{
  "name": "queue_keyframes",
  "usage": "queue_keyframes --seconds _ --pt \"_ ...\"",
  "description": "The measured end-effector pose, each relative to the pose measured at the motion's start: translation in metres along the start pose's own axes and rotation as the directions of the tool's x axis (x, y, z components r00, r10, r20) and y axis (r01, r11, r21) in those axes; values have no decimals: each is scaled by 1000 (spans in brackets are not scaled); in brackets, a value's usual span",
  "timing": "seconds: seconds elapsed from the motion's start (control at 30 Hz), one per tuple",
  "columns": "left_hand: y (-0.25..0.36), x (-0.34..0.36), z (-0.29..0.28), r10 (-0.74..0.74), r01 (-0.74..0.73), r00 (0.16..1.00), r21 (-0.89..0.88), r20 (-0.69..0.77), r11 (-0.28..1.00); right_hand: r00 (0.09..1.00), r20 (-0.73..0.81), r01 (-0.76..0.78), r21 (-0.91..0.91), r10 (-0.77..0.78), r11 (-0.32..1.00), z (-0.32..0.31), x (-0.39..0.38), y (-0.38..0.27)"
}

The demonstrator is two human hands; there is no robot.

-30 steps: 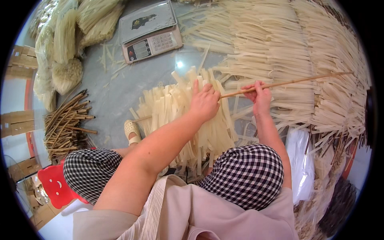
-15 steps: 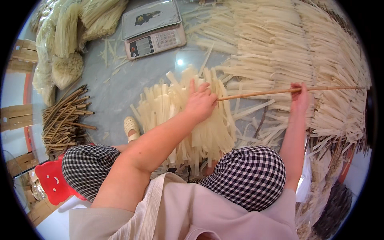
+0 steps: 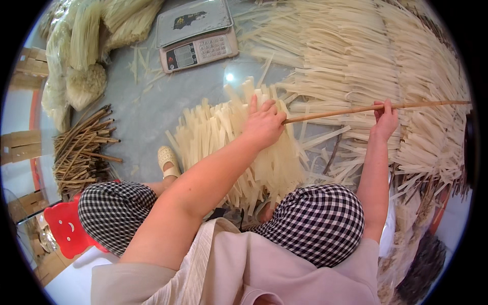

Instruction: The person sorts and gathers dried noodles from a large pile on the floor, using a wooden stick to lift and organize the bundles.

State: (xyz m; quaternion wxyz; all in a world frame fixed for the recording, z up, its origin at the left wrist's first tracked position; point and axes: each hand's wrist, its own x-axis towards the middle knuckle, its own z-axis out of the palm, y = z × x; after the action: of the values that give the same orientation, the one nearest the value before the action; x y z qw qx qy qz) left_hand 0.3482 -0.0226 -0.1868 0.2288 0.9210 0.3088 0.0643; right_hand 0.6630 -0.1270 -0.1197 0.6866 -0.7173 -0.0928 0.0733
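A long, thin tan stick (image 3: 333,113), likely bamboo, runs from the centre out past the right edge of the view. Its near end meets my left hand (image 3: 264,123), whose fingers curl on it while the index finger points away from me. Under that hand lies a row of pale, flat, ribbon-like strips (image 3: 216,124), draped toward my knees. Whether the stick continues beneath the hand among the strips is hidden. Farther right, my right hand (image 3: 386,119) pinches the stick between thumb and fingers, above a broad spread of similar strips (image 3: 351,51).
A scale (image 3: 198,48) with a keypad stands on the grey floor ahead. Bagged bundles of pale strips (image 3: 84,40) lie at far left, with a heap of brown sticks (image 3: 84,152) nearer. A red stool (image 3: 66,231) is by my left knee, a cream shoe (image 3: 166,160) beyond.
My left hand has shifted slightly right along with the stick's near end. My right hand has turned and moved slightly right, still gripping the stick; the stick's right part sits a little higher.
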Motion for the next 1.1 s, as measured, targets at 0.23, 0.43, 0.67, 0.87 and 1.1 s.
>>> queue_keyframes --seconds 0.23,0.43,0.67,0.87,1.1 --pt "5 -2 -1 -6 5 996 6 94 1000 974 -227 -15 -71 -1 997 -48 49 12" --pt "1 2 3 -78 74 992 36 103 997 972 -236 -5 40 14 999 -28 41 0" --pt "-2 0 7 -38 39 999 -27 25 999 1000 -19 -7 161 10 987 -37 34 21" --pt "-14 1 25 -123 117 990 91 66 989 861 383 -382 53 335 923 8 -40 29" --pt "-35 -7 16 -257 225 905 133 339 965 994 -97 68 311 -40 948 -95 85 17"
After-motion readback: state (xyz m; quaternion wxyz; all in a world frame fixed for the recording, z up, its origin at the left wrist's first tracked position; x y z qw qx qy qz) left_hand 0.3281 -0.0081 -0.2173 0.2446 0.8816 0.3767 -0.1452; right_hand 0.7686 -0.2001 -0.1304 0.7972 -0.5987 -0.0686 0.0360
